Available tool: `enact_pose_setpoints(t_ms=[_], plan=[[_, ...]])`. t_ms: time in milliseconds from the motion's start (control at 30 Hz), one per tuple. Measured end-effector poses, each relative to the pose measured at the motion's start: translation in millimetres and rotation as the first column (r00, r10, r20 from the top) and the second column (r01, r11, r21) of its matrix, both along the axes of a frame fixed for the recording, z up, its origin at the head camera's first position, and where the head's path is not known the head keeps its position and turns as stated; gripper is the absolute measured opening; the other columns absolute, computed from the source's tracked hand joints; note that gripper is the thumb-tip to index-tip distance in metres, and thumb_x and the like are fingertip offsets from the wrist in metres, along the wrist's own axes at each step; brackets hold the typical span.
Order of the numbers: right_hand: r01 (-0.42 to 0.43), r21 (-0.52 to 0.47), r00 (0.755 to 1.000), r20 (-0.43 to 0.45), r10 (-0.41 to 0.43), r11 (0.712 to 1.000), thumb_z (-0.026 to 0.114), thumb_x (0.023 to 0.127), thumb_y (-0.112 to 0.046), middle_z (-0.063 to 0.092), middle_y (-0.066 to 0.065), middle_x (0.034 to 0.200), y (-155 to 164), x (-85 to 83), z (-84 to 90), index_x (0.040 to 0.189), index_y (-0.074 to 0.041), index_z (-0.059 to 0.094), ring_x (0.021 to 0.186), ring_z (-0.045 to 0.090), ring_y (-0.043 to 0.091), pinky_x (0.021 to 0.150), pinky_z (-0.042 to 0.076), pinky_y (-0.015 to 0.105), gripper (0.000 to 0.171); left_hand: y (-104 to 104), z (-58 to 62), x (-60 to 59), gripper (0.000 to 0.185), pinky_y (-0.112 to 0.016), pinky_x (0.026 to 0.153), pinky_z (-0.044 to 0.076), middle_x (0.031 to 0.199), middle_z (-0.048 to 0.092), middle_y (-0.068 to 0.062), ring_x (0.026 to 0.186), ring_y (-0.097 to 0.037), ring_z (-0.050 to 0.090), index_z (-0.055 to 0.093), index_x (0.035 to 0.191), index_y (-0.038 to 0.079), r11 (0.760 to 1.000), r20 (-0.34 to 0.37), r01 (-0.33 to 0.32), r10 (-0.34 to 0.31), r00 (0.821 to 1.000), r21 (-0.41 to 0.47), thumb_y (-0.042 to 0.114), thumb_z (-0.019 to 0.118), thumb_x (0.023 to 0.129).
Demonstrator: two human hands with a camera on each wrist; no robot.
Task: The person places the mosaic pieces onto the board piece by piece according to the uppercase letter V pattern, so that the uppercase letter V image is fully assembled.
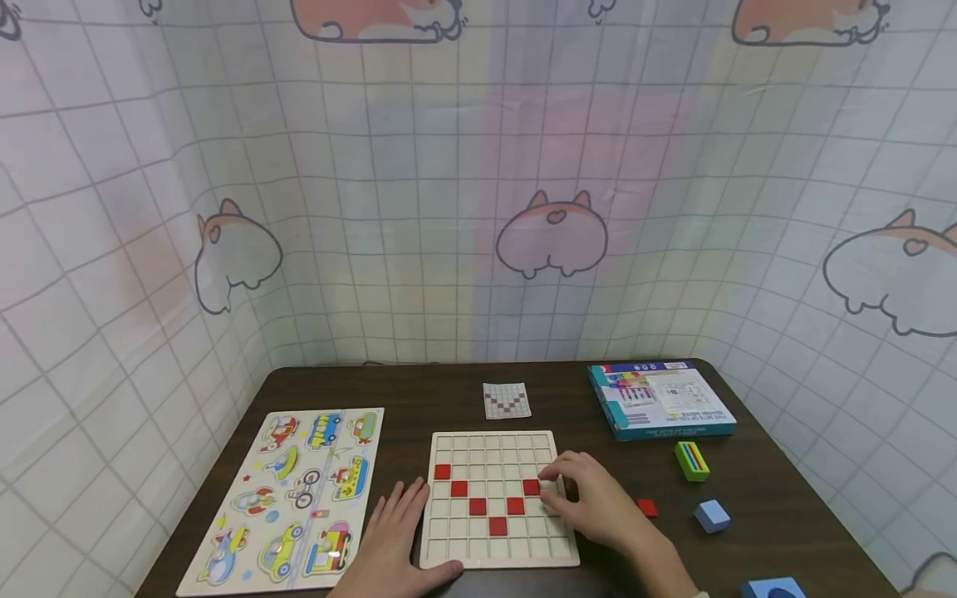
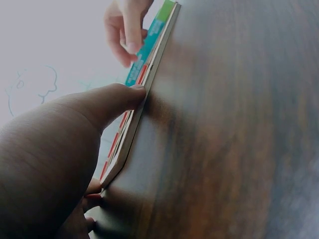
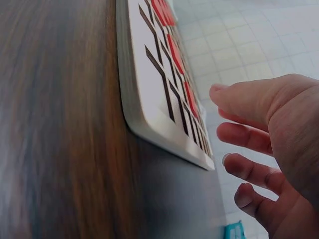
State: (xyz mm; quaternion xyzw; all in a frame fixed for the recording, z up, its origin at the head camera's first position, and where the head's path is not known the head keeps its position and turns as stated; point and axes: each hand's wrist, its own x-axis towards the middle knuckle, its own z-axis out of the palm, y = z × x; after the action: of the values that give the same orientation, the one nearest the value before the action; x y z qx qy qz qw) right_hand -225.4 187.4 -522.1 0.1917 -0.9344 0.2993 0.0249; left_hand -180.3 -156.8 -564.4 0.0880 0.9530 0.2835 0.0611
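A pale square grid board (image 1: 478,551) lies on the dark table, with several red square tiles (image 1: 497,526) set in a V-like pattern. My left hand (image 1: 399,544) rests at its left side, fingers spread, its thumb (image 2: 127,94) touching the near edge. Over the board's right edge, my right hand (image 1: 594,502) hovers beside the rightmost red tile (image 1: 531,487). In the right wrist view its thumb and fingers (image 3: 246,167) are loosely bent and apart, with no tile seen between them. Another red tile (image 1: 646,507) lies on the table beside the right forearm.
Behind the board lies a small pattern card (image 1: 507,400). A vehicle puzzle board (image 1: 247,498) is at left. To the right are a flat box (image 1: 661,399), a bundle of coloured sticks (image 1: 691,461), a blue cube (image 1: 712,516) and a blue block (image 1: 770,588) at the near edge.
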Motion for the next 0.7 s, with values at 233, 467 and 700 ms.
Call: enact_pose_setpoints(t_ms=[233, 467, 700], plan=[[0.060, 0.005, 0.997, 0.044, -0.060, 0.998, 0.088, 0.097, -0.035, 0.072, -0.016, 0.117, 20.1, 10.8, 2.7, 0.121, -0.030, 0.081, 0.104, 0.058, 0.011, 0.087, 0.057, 0.030, 0.026, 0.2, -0.6, 0.2, 0.135, -0.075, 0.138, 0.016, 0.179, 0.040, -0.014, 0.169, -0.049, 0.027, 0.042, 0.172, 0.011, 1.000, -0.012, -0.004, 0.004, 1.000, -0.009, 0.095, 0.075, 0.072], [0.103, 0.032, 0.992, 0.071, -0.105, 0.994, 0.089, 0.095, -0.038, 0.071, -0.018, 0.117, 36.9, 22.3, 4.5, 0.121, -0.032, 0.079, 0.104, 0.061, 0.011, 0.088, 0.059, 0.029, 0.029, 1.1, 0.2, 0.7, 0.133, -0.075, 0.138, 0.016, 0.179, 0.040, -0.014, 0.169, -0.048, 0.027, 0.042, 0.171, 0.010, 1.000, -0.006, -0.006, 0.006, 1.000, -0.019, 0.093, 0.076, 0.073], [0.170, 0.075, 0.982, 0.067, -0.175, 0.983, 0.092, 0.093, -0.037, 0.071, -0.015, 0.117, 58.0, 30.9, -0.3, 0.122, -0.031, 0.079, 0.102, 0.061, 0.009, 0.088, 0.058, 0.031, 0.033, 1.1, 3.4, 1.8, 0.134, -0.074, 0.138, 0.016, 0.180, 0.039, -0.014, 0.170, -0.048, 0.026, 0.041, 0.172, 0.010, 1.000, -0.008, -0.003, 0.003, 1.000, -0.031, 0.093, 0.076, 0.073]])
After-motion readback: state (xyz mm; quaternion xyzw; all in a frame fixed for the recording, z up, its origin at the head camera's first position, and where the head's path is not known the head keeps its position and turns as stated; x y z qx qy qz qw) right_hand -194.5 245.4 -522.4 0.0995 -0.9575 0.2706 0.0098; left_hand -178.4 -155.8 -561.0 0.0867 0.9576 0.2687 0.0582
